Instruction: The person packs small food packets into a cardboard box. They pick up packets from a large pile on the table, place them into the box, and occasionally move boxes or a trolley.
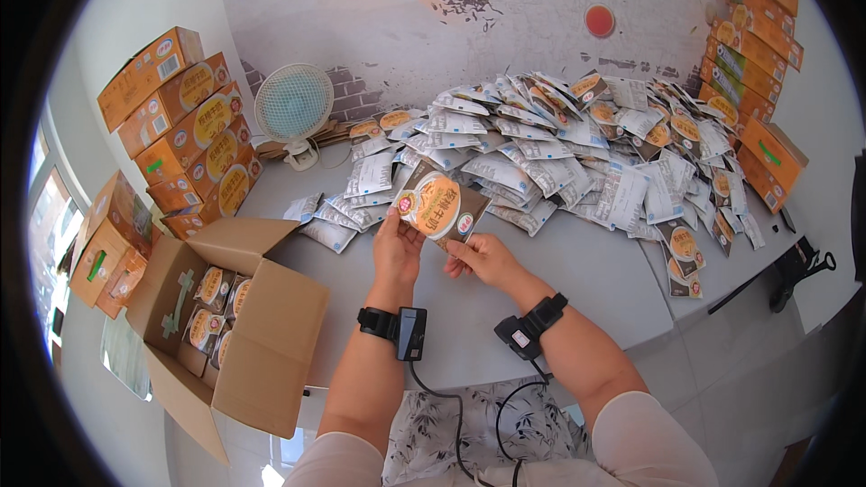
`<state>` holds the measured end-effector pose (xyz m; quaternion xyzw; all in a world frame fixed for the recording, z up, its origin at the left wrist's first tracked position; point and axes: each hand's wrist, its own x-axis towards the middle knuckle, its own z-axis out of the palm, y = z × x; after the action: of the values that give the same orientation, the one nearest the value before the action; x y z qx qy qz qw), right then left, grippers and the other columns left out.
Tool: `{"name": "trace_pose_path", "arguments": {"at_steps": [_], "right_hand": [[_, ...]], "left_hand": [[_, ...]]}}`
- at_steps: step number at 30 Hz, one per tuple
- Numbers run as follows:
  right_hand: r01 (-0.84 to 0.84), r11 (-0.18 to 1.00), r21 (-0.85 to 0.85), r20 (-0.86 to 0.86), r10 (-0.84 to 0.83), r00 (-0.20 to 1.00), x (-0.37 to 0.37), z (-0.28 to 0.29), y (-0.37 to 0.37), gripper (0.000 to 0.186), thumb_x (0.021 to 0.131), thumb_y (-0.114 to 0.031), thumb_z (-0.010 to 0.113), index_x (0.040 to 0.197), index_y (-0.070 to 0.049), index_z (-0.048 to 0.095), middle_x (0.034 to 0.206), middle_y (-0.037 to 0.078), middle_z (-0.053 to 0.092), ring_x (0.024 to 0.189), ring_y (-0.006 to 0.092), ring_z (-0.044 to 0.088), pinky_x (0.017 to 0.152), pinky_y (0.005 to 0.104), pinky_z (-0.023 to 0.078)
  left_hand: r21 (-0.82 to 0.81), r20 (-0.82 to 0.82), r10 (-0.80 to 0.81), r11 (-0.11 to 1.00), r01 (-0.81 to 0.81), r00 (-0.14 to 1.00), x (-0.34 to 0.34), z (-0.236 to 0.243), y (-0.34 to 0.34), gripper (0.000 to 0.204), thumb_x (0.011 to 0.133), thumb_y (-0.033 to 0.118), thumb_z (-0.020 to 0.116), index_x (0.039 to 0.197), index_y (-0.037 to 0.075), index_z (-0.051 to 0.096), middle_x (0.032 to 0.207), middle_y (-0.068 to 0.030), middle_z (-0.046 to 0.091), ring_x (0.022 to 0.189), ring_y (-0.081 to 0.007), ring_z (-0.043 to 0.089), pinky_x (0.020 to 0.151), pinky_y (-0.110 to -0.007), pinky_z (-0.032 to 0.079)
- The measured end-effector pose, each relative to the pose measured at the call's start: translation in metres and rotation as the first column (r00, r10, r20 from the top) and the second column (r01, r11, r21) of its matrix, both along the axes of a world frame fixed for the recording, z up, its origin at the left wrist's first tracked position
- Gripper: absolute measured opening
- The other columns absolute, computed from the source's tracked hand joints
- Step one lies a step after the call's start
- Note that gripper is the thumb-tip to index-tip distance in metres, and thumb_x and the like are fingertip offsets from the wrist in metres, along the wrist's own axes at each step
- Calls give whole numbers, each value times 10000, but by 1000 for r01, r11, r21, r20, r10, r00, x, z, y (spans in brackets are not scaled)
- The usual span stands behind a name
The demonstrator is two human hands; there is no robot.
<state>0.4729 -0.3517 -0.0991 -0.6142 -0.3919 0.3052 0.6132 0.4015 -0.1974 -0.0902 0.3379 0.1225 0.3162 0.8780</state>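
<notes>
A flat brown pouch (439, 207) with an orange oval on its front is held up over the grey table, its printed face toward me. My left hand (395, 248) grips its left edge, fingers behind it. At the lower right corner my right hand (487, 260) pinches the same pouch between thumb and fingers. Just beyond lies a big heap of similar pouches (541, 162), many with their white backs up. To the left, an open cardboard box (275, 343) contains several brown pouches (206, 329) standing in rows.
Orange cartons (194, 140) are stacked at the left, and another carton stack (744, 63) rises at the far right. A small desk fan (294, 104) stands at the back left. The grey table (577, 298) has its near edge by my lap. Cables (460, 424) hang from both wrist straps.
</notes>
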Motion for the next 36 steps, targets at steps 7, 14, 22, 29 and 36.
{"name": "trace_pose_path", "arguments": {"at_steps": [7,14,22,29,36], "right_hand": [[151,987,58,-97,-145,985,1,10,-8,415,865,-424,551,783,-20,597,664,55,617,589,113,588,562,214,440],[228,967,116,-13,-228,974,-5,7,5,415,872,-402,543,772,-2,595,646,65,612,575,109,571,553,220,427],[321,922,216,60,-341,938,4,-4,-4,431,904,-379,501,684,-16,573,627,77,609,549,106,547,532,225,409],[244,933,265,19,-258,966,11,-18,1,474,930,-405,431,669,-20,526,625,84,581,547,140,548,536,245,418],[190,942,277,98,-224,970,8,-5,2,518,946,-435,352,677,-28,526,629,78,570,552,132,524,539,237,398]], "left_hand": [[18,2,-65,998,65,998,1,-1,5,312,935,303,448,1100,47,517,1025,-53,600,941,-161,575,828,-305,453],[-76,-32,-164,984,161,986,-5,-7,17,335,943,325,425,1121,55,515,1036,-56,605,950,-164,578,836,-306,445],[62,33,-483,875,480,875,-2,3,-15,524,837,208,621,1260,137,320,1189,-45,496,1047,-184,531,852,-381,444],[87,32,-307,949,303,951,-4,6,-11,582,782,52,656,1255,80,319,1177,-65,510,1068,-199,529,867,-363,469],[54,253,-84,996,73,964,-18,51,15,467,815,46,602,1218,46,365,1143,-80,543,1025,-200,567,840,-348,498]]}}
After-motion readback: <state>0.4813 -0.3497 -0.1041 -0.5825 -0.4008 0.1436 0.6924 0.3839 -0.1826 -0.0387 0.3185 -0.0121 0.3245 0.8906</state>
